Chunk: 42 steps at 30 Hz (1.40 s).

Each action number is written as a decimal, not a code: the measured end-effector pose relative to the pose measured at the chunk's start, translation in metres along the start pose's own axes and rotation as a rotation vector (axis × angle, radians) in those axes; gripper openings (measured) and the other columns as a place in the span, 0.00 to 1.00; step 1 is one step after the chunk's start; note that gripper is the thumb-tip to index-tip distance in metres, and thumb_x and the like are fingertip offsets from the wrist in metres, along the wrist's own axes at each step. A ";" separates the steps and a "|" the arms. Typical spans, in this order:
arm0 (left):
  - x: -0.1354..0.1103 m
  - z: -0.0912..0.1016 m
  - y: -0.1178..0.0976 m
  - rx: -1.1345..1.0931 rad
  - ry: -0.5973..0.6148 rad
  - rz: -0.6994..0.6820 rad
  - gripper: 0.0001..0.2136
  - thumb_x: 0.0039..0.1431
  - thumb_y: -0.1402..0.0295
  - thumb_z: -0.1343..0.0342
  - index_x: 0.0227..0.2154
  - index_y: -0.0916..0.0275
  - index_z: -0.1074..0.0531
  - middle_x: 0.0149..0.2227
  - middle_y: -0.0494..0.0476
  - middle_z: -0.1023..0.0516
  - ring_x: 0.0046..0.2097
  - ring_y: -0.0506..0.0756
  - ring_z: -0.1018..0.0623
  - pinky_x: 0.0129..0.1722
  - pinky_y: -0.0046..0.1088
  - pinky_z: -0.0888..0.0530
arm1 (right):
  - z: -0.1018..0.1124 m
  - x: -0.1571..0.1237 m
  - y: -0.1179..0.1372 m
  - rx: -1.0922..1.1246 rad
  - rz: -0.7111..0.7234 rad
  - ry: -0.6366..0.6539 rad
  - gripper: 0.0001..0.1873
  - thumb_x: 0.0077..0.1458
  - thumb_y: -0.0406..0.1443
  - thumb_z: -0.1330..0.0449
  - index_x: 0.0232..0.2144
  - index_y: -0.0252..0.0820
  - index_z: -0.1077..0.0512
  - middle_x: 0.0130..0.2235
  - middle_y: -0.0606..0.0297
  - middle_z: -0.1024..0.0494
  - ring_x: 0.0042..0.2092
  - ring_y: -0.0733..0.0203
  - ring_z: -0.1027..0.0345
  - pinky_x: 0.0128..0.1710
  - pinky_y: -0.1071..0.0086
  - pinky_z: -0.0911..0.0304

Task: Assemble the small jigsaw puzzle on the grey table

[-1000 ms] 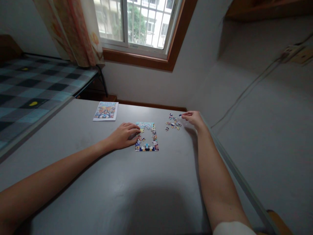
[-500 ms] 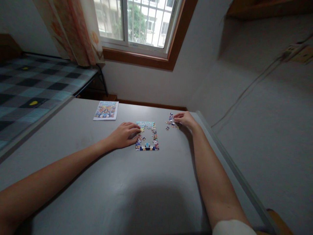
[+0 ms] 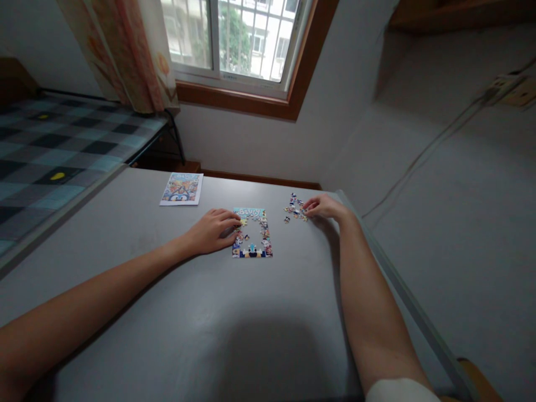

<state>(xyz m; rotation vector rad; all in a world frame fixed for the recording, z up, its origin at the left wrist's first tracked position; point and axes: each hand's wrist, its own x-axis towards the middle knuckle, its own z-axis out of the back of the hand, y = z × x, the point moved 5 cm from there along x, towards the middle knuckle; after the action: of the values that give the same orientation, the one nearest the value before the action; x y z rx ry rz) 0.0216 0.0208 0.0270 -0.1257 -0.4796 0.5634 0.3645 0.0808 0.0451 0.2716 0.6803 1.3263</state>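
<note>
A partly assembled jigsaw puzzle point(image 3: 268, 245) lies flat on the table, its border joined around an open middle where a loose piece rests. Along its left edge lies my left hand point(image 3: 214, 230), palm down with fingers spread, fingertips touching the border. To the puzzle's upper right is a small pile of loose puzzle pieces point(image 3: 295, 210). My right hand point(image 3: 326, 206) is at the right side of this pile, fingers bent and a little apart, tips at the outermost pieces. No held piece can be made out there.
A printed picture sheet point(image 3: 181, 188) lies at the table's point(image 3: 188, 312) back left. Beyond the left edge stands a bed with a checked cover point(image 3: 84, 145). A wall with a hanging cable point(image 3: 419, 156) borders the right side, and a window point(image 3: 247, 44) is behind.
My right hand has shifted slightly right and toward me, uncovering more of the loose pieces. My left hand and the puzzle have stayed in place.
</note>
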 end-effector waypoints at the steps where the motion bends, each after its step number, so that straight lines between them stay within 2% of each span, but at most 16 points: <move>1: 0.000 0.000 0.000 -0.002 -0.002 0.000 0.12 0.63 0.63 0.48 0.46 0.58 0.26 0.49 0.57 0.23 0.51 0.58 0.26 0.53 0.42 0.32 | 0.000 0.000 -0.001 -0.012 -0.002 0.007 0.09 0.37 0.28 0.30 0.26 0.38 0.23 0.23 0.68 0.27 0.25 0.66 0.36 0.26 0.72 0.41; 10: 0.001 0.000 -0.001 0.024 0.013 -0.004 0.13 0.63 0.62 0.49 0.46 0.59 0.27 0.49 0.57 0.24 0.51 0.58 0.26 0.53 0.42 0.32 | 0.000 0.009 -0.013 -0.044 -0.002 0.002 0.10 0.35 0.30 0.29 0.25 0.38 0.24 0.23 0.69 0.28 0.26 0.66 0.36 0.26 0.73 0.41; 18: 0.000 0.001 0.000 0.005 -0.003 -0.007 0.12 0.63 0.61 0.49 0.46 0.58 0.26 0.48 0.57 0.23 0.50 0.58 0.25 0.52 0.42 0.31 | 0.004 0.002 -0.019 0.008 -0.041 0.004 0.10 0.36 0.28 0.31 0.25 0.38 0.26 0.23 0.69 0.28 0.24 0.68 0.37 0.25 0.74 0.42; 24: 0.000 0.000 0.000 -0.007 -0.007 -0.006 0.13 0.63 0.62 0.49 0.46 0.58 0.26 0.48 0.57 0.23 0.50 0.58 0.25 0.52 0.43 0.31 | 0.004 0.003 -0.020 0.000 -0.059 0.011 0.09 0.36 0.28 0.30 0.24 0.38 0.26 0.23 0.67 0.26 0.26 0.66 0.35 0.25 0.73 0.41; 29: 0.000 0.000 0.000 -0.003 0.003 0.003 0.13 0.63 0.62 0.49 0.46 0.58 0.26 0.49 0.58 0.23 0.51 0.58 0.25 0.53 0.43 0.31 | 0.009 0.000 -0.019 0.019 -0.010 -0.013 0.09 0.36 0.31 0.29 0.24 0.38 0.25 0.25 0.66 0.24 0.28 0.64 0.32 0.28 0.73 0.38; 32: 0.000 0.001 0.000 -0.004 0.002 0.001 0.13 0.63 0.62 0.49 0.46 0.58 0.26 0.49 0.57 0.23 0.51 0.58 0.25 0.53 0.43 0.31 | 0.015 0.001 -0.021 0.049 0.015 -0.056 0.09 0.37 0.33 0.28 0.25 0.38 0.23 0.26 0.64 0.22 0.29 0.63 0.31 0.29 0.72 0.37; 35: 0.000 0.001 0.000 -0.004 0.002 0.000 0.13 0.63 0.62 0.49 0.46 0.58 0.26 0.49 0.57 0.23 0.50 0.58 0.25 0.53 0.43 0.31 | 0.021 0.007 -0.030 0.040 -0.018 -0.147 0.09 0.36 0.34 0.28 0.23 0.38 0.24 0.27 0.62 0.22 0.30 0.62 0.30 0.29 0.71 0.36; 42: 0.000 0.001 -0.001 -0.003 -0.001 0.000 0.12 0.63 0.62 0.49 0.46 0.58 0.26 0.49 0.58 0.23 0.50 0.58 0.25 0.53 0.43 0.31 | 0.016 0.018 -0.043 0.023 -0.081 -0.222 0.10 0.35 0.31 0.28 0.24 0.36 0.24 0.25 0.64 0.23 0.27 0.63 0.32 0.27 0.72 0.39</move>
<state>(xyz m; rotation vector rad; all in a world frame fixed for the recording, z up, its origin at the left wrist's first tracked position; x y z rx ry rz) 0.0211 0.0201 0.0284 -0.1286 -0.4816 0.5626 0.4099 0.0907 0.0279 0.3996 0.5147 1.1906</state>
